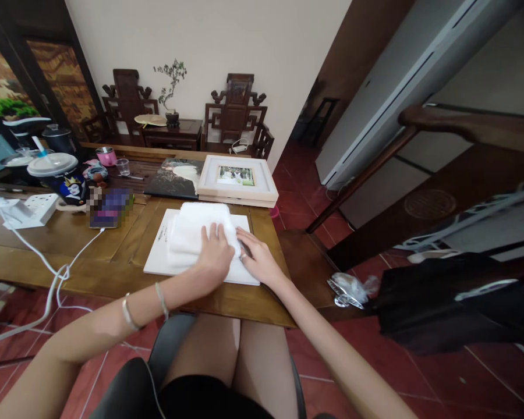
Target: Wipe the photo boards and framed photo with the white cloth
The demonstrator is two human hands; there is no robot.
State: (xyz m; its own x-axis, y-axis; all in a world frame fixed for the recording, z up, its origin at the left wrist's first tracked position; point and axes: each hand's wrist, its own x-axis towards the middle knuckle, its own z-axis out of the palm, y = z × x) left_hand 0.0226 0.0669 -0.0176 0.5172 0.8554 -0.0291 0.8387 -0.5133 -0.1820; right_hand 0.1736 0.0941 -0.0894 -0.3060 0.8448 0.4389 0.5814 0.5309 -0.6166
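A folded white towel (192,230) lies on a flat white box or board (157,262) near the front edge of the wooden table. My left hand (215,253) rests on top of the towel, fingers apart and pressed down. At the towel's right edge is my right hand (257,256), fingers together above and thumb below, closed on that edge. A dark patch shows between its fingers and thumb; whether it is shadow or a thing, I cannot tell. Small dark print marks the left side of the white box.
Behind the towel sit a framed photo (238,177) and a dark picture album (177,177). To the left are a phone (110,208) on a white cable, a power strip (39,210), a lidded cup (52,164) and a pink mug (106,156). A wooden chair (305,256) stands at right.
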